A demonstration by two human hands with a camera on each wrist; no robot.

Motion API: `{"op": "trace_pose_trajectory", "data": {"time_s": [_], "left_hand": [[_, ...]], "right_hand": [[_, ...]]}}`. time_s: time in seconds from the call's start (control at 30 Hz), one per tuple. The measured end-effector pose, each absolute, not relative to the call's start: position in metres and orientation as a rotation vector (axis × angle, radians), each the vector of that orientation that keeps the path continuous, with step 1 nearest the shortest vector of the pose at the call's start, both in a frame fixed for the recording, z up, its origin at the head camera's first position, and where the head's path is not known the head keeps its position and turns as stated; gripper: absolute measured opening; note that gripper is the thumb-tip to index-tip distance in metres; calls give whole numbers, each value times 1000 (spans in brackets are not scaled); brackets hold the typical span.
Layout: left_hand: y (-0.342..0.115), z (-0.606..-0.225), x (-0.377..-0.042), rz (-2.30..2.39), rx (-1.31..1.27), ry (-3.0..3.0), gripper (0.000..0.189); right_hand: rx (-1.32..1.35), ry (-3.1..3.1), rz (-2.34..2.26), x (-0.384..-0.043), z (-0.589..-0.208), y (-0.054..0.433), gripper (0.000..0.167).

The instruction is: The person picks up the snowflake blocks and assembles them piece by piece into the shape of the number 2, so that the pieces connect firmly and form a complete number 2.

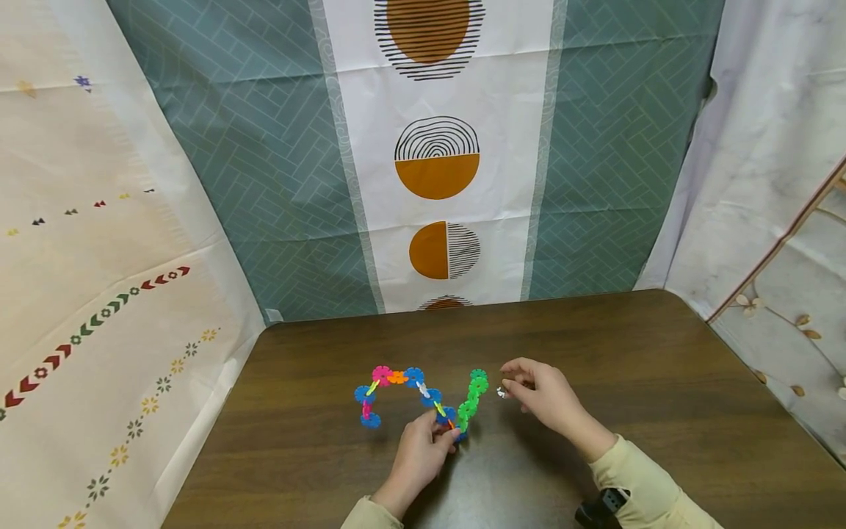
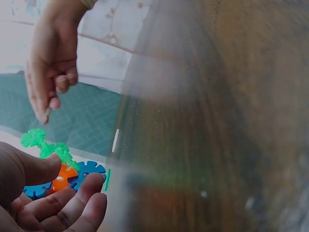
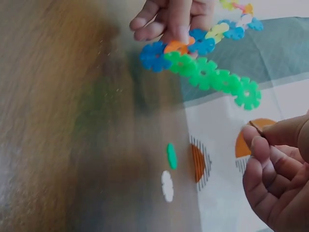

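Note:
My left hand (image 1: 421, 452) pinches a chain of interlocking plastic flower-shaped discs (image 1: 432, 397) between thumb and fingers, near an orange disc (image 3: 177, 47). Blue, pink, orange, yellow and white discs run off to the left. A run of green discs (image 3: 203, 73) rises on the right. My right hand (image 1: 547, 397) hovers to the right of this green run, its thumb and index finger bent close together, with no disc visible between them. By its thumb in the head view is a loose white disc (image 1: 502, 392). A loose green disc (image 3: 172, 155) lies beside the white one in the right wrist view.
Beneath the hands is a dark brown wooden table (image 1: 297, 455). Behind it hangs a green and white patterned cloth (image 1: 436, 95), with pale cloths at both sides. A black wrist device (image 1: 603, 507) sits at the right sleeve.

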State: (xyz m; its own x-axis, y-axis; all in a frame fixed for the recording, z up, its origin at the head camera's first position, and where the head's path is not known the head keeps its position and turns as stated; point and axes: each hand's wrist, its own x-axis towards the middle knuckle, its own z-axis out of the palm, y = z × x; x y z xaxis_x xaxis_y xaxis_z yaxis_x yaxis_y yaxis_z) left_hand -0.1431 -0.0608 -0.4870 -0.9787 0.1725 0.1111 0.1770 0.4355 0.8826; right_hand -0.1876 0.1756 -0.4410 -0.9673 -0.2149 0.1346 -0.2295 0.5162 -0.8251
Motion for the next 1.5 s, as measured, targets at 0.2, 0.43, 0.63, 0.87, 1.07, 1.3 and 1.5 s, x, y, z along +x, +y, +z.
{"op": "trace_pose_trajectory", "data": {"time_s": [0.2, 0.43, 0.63, 0.87, 1.07, 1.3, 1.5], "left_hand": [[-59, -489, -143, -1571, -377, -2627, 11], [-57, -489, -143, -1468, -398, -2669, 10], [-57, -489, -143, -1423, -411, -2663, 11], [-56, -490, -142, -1356, -386, -2665, 10], [-55, -491, -142, -1348, -369, -2670, 9], [-53, -490, -141, -1446, -352, -2671, 8], [-53, -490, -140, -1435, -351, -2670, 8]], "right_hand": [[438, -2668, 1464, -186, -430, 168, 24], [481, -2660, 1356, -186, -427, 164, 23], [506, -2681, 1187, -186, -425, 162, 20], [583, -2732, 1101, -184, -425, 162, 16], [570, -2723, 1196, -184, -430, 162, 18], [499, -2670, 1515, -183, -439, 161, 27], [449, -2575, 1907, -184, -446, 164, 35]]}}
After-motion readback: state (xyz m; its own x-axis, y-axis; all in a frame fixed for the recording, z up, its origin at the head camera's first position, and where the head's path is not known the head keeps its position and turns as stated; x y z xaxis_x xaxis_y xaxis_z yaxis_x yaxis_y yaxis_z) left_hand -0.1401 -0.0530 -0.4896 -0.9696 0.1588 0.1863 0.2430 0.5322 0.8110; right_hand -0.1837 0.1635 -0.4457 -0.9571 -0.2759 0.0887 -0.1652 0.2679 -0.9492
